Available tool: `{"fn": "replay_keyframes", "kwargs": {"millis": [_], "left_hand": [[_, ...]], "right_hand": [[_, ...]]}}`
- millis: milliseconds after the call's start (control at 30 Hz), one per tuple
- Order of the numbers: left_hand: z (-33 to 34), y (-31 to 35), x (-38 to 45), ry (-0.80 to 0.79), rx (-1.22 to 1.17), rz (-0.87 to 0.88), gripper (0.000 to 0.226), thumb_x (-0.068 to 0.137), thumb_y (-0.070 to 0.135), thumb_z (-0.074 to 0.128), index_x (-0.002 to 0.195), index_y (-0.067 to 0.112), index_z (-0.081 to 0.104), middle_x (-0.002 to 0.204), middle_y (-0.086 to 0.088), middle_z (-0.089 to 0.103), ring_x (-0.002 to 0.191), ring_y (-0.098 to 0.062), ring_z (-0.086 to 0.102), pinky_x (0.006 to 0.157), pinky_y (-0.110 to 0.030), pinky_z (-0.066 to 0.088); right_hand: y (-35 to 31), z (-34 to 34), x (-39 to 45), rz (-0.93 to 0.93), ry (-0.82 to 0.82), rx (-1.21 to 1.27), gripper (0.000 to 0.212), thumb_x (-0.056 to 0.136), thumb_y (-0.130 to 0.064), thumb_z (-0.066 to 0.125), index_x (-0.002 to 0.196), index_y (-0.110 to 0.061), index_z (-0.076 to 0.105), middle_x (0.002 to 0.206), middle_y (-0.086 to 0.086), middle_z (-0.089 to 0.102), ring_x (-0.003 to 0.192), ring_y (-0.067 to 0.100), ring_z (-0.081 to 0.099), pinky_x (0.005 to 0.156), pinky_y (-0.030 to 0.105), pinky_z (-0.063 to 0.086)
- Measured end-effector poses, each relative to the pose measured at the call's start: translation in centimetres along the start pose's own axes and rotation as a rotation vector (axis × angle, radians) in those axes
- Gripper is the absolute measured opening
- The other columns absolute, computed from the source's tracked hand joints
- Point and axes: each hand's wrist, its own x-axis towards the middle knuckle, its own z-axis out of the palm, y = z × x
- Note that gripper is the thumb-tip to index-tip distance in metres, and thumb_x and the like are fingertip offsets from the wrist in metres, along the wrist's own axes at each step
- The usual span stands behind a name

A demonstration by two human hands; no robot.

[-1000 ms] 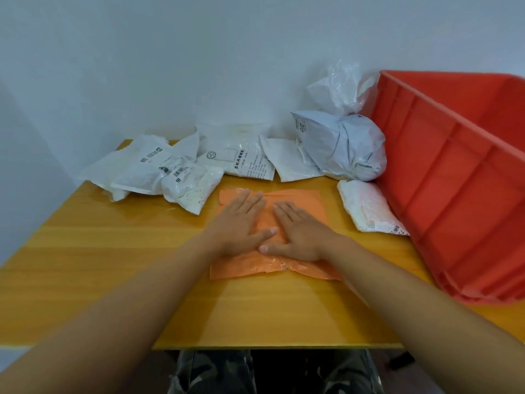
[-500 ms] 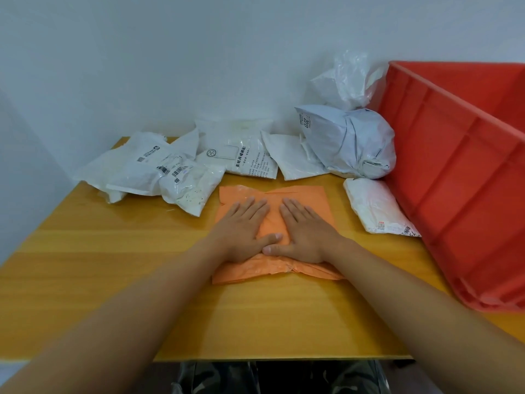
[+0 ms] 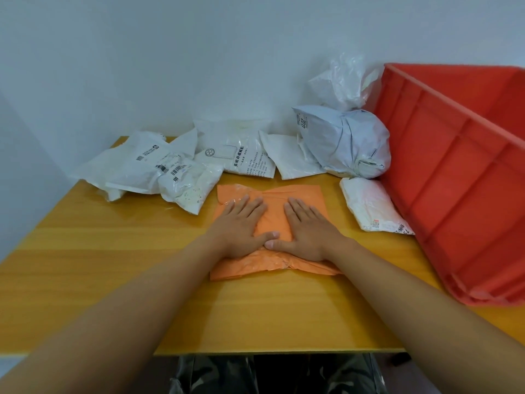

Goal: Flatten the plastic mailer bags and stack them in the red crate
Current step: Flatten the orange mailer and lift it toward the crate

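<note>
I see the yellow wooden worktop (image 3: 113,280) filling most of the view, and on its right side the red crate (image 3: 460,177) — tall ribbed wall toward me, its inside floor out of my sight. Along the back edge lies a row of white mailer bags (image 3: 238,155), several with printed labels, and at their right end a bulging grey bag (image 3: 346,143) leans against the crate with a crumpled clear bag (image 3: 343,81) behind it. A small white packet (image 3: 369,206) lies just beside the crate wall. In the middle of the worktop sits the orange mailer bag (image 3: 272,223), wrinkled along its near edge. Both hands lie flat on it, fingers straight and pointing away — the left hand (image 3: 241,226) on its left half, the right hand (image 3: 306,228) on its right half, thumbs touching at the centre. Neither hand grips anything; they only press down.
</note>
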Motion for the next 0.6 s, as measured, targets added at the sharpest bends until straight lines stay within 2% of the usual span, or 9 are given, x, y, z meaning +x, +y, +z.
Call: {"fn": "replay_keyframes", "kwargs": {"millis": [100,167,200,300,367,433,533,600], "left_hand": [[-0.4,0.1,-0.1,0.008,-0.088,-0.008,0.093,0.085,0.082,0.02,0.158,0.025,0.009,0.166,0.006,0.0,0.152,-0.014,-0.008,0.123,-0.042,-0.003],[-0.9,0.0,-0.4,0.1,-0.243,-0.047,0.093,0.084,0.08,0.022,0.157,0.022,0.02,0.165,0.003,0.011,0.152,-0.014,0.002,0.124,-0.042,0.004],[-1.1,-0.1,-0.5,0.171,-0.309,-0.079,0.086,0.089,0.075,0.027,0.155,0.02,0.025,0.164,0.001,0.017,0.152,-0.015,0.007,0.124,-0.042,0.008],[-1.6,-0.8,-1.0,0.291,-0.396,-0.179,0.065,0.1,0.053,0.041,0.152,0.015,0.034,0.162,-0.004,0.025,0.151,-0.021,0.015,0.123,-0.044,0.013],[-2.0,-0.9,-1.3,0.258,-0.443,-0.224,0.061,0.101,0.048,0.042,0.151,0.014,0.036,0.161,-0.007,0.026,0.149,-0.023,0.018,0.122,-0.043,0.015],[-2.4,-0.9,-1.5,0.186,-0.494,-0.258,0.058,0.102,0.046,0.041,0.149,0.012,0.039,0.16,-0.008,0.027,0.148,-0.025,0.022,0.121,-0.043,0.018],[-2.9,-1.2,-1.7,0.1,-0.482,-0.279,0.05,0.101,0.044,0.035,0.133,0.009,0.053,0.143,-0.014,0.049,0.134,-0.03,0.042,0.112,-0.045,0.033],[-3.3,-1.3,-2.0,0.065,-0.453,-0.272,0.043,0.103,0.031,0.034,0.136,0.009,0.051,0.142,-0.013,0.051,0.13,-0.028,0.045,0.11,-0.04,0.034]], "right_hand": [[-0.4,-0.5,-0.3,0.009,0.0,0.019,0.122,0.074,-0.093,0.028,0.158,-0.014,-0.011,0.165,0.004,-0.02,0.151,0.017,-0.018,0.123,0.04,-0.007],[-1.0,-1.1,-1.3,-0.026,0.038,0.036,0.119,0.077,-0.089,0.035,0.158,-0.014,-0.009,0.165,0.004,-0.018,0.152,0.017,-0.017,0.123,0.04,-0.006],[-1.3,-1.4,-1.9,-0.067,0.063,0.046,0.116,0.079,-0.086,0.039,0.159,-0.016,-0.006,0.166,0.002,-0.015,0.152,0.017,-0.014,0.124,0.039,-0.003],[-2.4,-1.7,-3.9,-0.226,0.158,0.047,0.096,0.084,-0.072,0.056,0.157,-0.021,0.02,0.163,0.0,0.017,0.148,0.018,0.012,0.121,0.037,0.02],[-2.7,-1.3,-4.7,-0.328,0.227,0.001,0.076,0.081,-0.062,0.054,0.145,-0.023,0.044,0.146,0.0,0.039,0.134,0.018,0.03,0.11,0.039,0.035],[-3.0,-1.0,-5.2,-0.37,0.209,-0.028,0.069,0.076,-0.058,0.046,0.134,-0.022,0.054,0.132,-0.001,0.047,0.12,0.018,0.039,0.1,0.038,0.041],[-3.2,-0.6,-5.5,-0.384,0.165,-0.049,0.067,0.076,-0.053,0.049,0.134,-0.02,0.051,0.131,0.0,0.045,0.115,0.019,0.041,0.094,0.035,0.042],[-3.2,-0.4,-5.6,-0.373,0.195,-0.08,0.058,0.081,-0.043,0.053,0.134,-0.019,0.048,0.132,0.001,0.045,0.113,0.021,0.043,0.089,0.035,0.043]]}}
